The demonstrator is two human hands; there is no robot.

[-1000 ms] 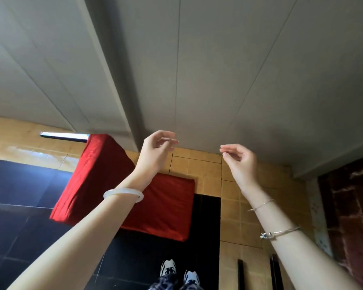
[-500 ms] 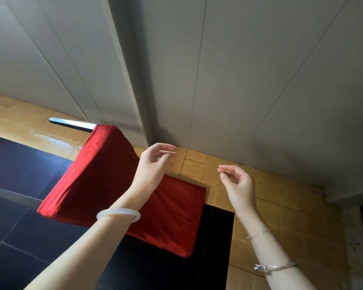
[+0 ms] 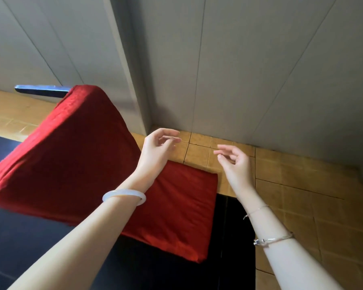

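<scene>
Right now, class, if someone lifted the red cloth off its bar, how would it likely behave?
The red cloth probably goes floppy: it drapes folded over the blue bar. Likely light, since it hangs in flat, thin sheets. Its matte weave suggests little slip.

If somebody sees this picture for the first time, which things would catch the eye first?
The large red cloth, draped over a dark bar at the left, stands out against grey panels and tan tiles. Two bare hands are raised and hold nothing: the left hand beside the cloth's right edge, the right hand before the tiles. A white bangle circles the left wrist.
</scene>
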